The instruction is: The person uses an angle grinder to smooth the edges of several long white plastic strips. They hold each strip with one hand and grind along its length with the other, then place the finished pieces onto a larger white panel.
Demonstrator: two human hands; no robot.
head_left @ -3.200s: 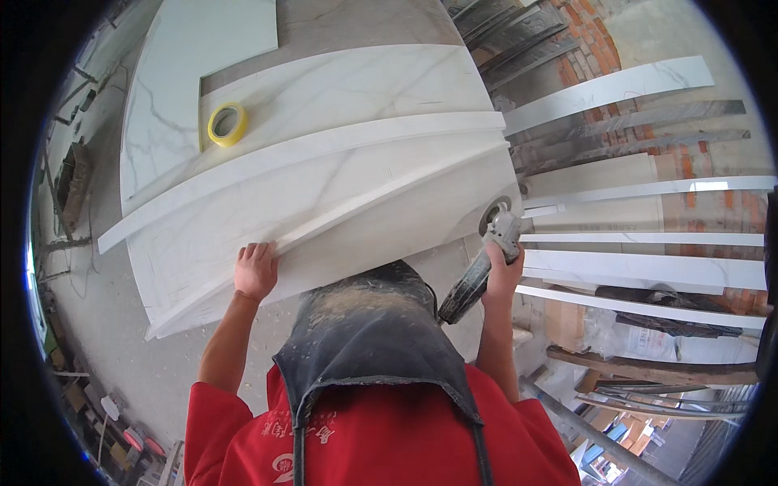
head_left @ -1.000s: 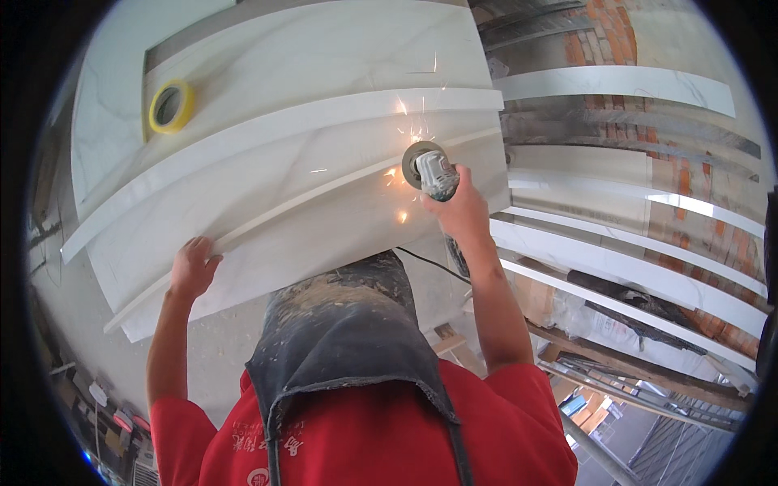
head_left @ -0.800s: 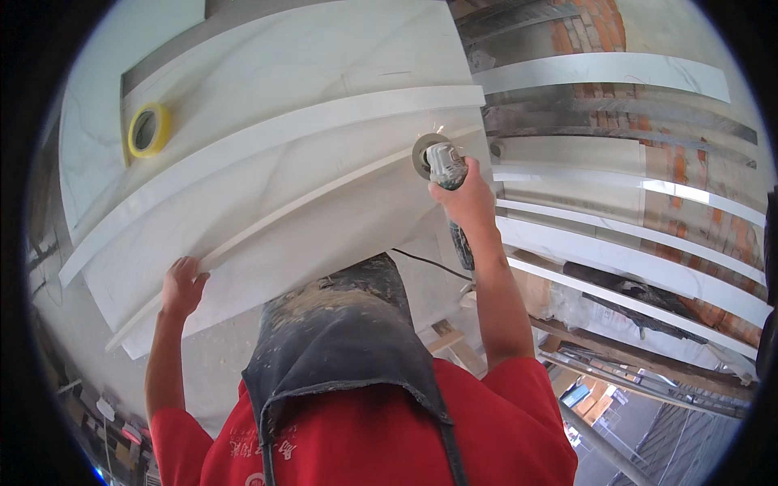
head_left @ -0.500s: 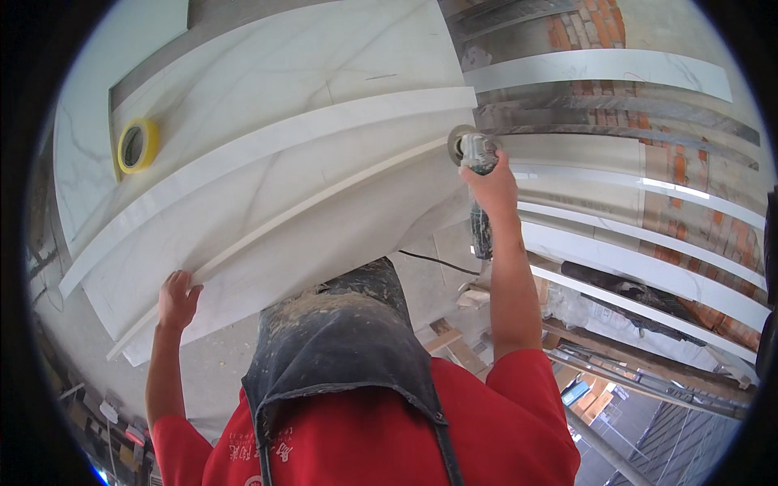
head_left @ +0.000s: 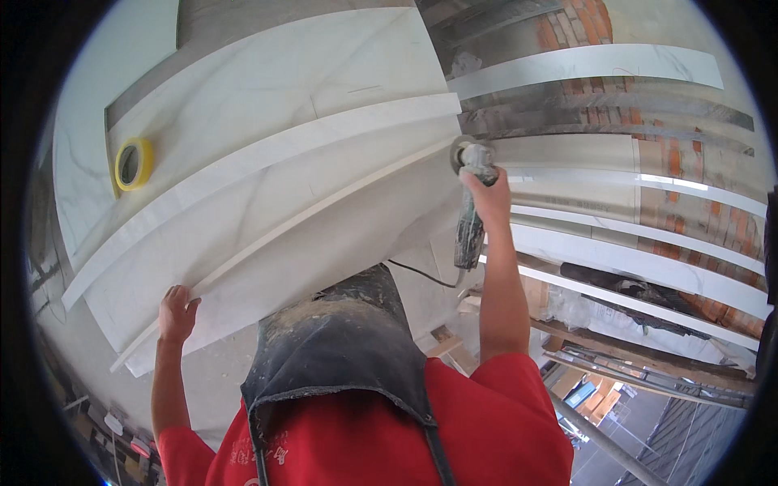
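Observation:
My right hand [head_left: 489,198] is wrapped round a dusty angle grinder [head_left: 468,231]. Its round disc [head_left: 459,151] is at the right end of a long pale strip [head_left: 324,204] with a narrow cream edge; whether it touches is hard to tell. Near the strip's left end, my left hand [head_left: 177,313] holds that edge, fingers over it and thumb apart. Beneath lies a white, grey-veined slab [head_left: 275,105]. A raised white strip [head_left: 267,146] runs across the slab, beyond the cream edge.
A yellow tape roll [head_left: 134,164] lies on the slab at the left. Several long white strips [head_left: 600,66] lie at the right over bricks [head_left: 677,162]. The grinder's black cord [head_left: 421,275] passes by my dusty dark apron [head_left: 336,340]. A metal pole [head_left: 604,441] stands lower right.
The grinder has turned a little in my right hand, its body now slanting more toward the lower left. My left hand stays on the strip; the whole view has shifted slightly.

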